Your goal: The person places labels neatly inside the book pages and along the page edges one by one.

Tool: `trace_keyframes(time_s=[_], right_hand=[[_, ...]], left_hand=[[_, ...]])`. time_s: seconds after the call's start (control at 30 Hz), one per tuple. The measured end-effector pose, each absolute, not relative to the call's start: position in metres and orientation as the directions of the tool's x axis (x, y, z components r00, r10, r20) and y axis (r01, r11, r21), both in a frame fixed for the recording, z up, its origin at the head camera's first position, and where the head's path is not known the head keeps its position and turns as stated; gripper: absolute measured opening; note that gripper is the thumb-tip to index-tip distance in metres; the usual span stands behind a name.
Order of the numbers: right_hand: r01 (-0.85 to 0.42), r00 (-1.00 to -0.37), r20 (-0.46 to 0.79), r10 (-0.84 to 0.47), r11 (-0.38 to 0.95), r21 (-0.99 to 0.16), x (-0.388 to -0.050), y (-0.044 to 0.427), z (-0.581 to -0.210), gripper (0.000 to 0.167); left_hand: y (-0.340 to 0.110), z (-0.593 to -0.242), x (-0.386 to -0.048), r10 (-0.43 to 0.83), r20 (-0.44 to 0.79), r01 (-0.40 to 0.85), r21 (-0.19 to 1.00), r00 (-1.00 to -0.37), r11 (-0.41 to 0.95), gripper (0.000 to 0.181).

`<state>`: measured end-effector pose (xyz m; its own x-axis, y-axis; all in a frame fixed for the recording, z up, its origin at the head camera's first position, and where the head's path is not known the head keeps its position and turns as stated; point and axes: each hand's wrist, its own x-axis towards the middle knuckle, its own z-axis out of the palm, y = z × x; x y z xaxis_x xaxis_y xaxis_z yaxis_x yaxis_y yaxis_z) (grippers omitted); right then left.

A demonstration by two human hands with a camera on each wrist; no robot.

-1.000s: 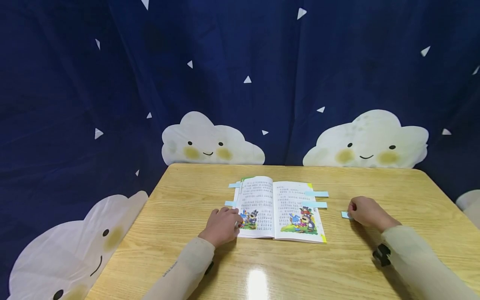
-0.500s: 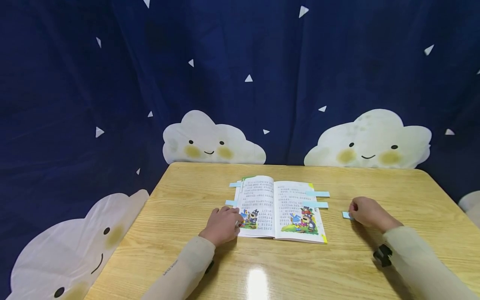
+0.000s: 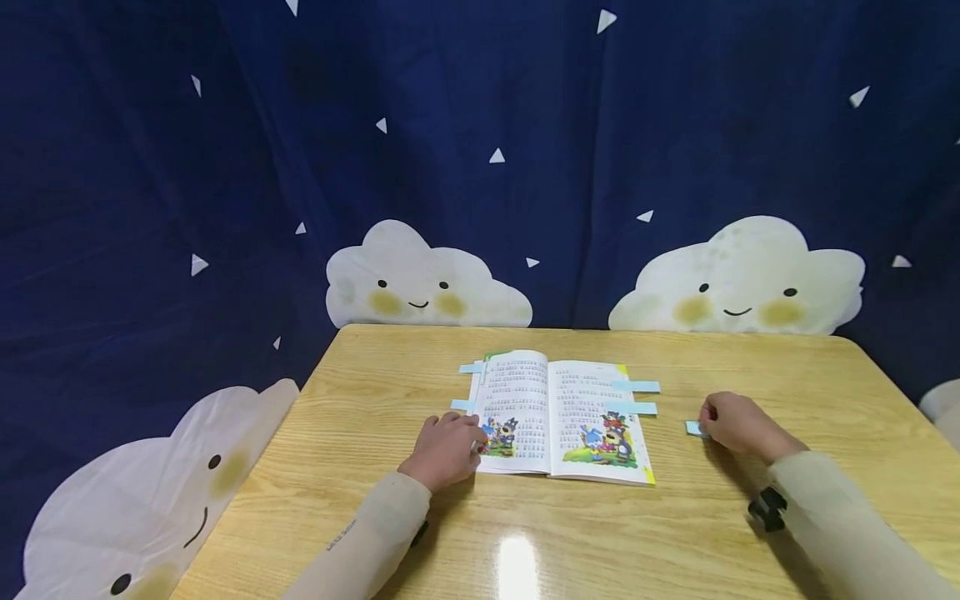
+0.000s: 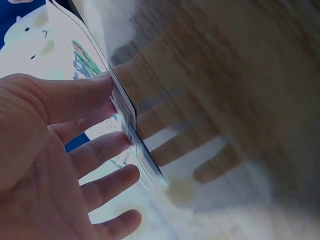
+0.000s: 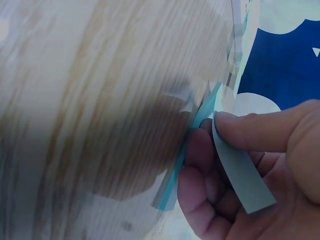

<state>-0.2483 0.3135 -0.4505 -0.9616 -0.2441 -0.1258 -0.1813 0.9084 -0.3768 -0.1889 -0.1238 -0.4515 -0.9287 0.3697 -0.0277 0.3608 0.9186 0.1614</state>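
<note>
An open picture book (image 3: 517,392) lies on the wooden table, with printed text and cartoon animals on both pages. At its lower left corner rests my left hand (image 3: 446,448). The left wrist view shows the thumb (image 4: 80,97) at the book's edge and the other fingers fairly straight beside it. To the right of the book, my right hand (image 3: 737,423) pinches a pale sticky strip (image 5: 245,175) between thumb and curled fingers. That strip bends up from a light blue sticky-note pad (image 3: 693,428) on the table, partly hidden by the hand.
Two blue sticky tabs (image 3: 636,408) stick out from the book's right page. Two shorter blue tabs (image 3: 462,405) show at its left edge. Behind the wooden table (image 3: 375,375) hangs a dark blue curtain (image 3: 450,125) with white clouds and triangles.
Both hands stay almost in place, the left at the book and the right at the sticky pad. The head view shifts only slightly.
</note>
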Motion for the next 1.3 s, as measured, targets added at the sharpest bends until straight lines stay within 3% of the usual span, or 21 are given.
trace_keyframes(time_s=[0.7, 1.03, 1.3], right_hand=[[-0.174, -0.961, -0.119, -0.248, 0.883, -0.437, -0.245, 0.316, -0.452, 0.014], [-0.061, -0.943, -0.186, -0.276, 0.692, -0.720, -0.233, 0.301, -0.452, 0.010], [-0.109, -0.929, -0.146, -0.340, 0.628, -0.771, -0.225, 0.253, -0.451, 0.010]], left_hand=[[-0.124, -0.453, -0.188, 0.386, 0.009, 0.381, 0.172, -0.923, 0.908, 0.017], [-0.123, -0.450, -0.191, 0.408, 0.048, 0.410, 0.130, -0.912, 0.903, 0.016], [-0.124, -0.454, -0.191, 0.391, 0.024, 0.390, 0.141, -0.920, 0.910, 0.018]])
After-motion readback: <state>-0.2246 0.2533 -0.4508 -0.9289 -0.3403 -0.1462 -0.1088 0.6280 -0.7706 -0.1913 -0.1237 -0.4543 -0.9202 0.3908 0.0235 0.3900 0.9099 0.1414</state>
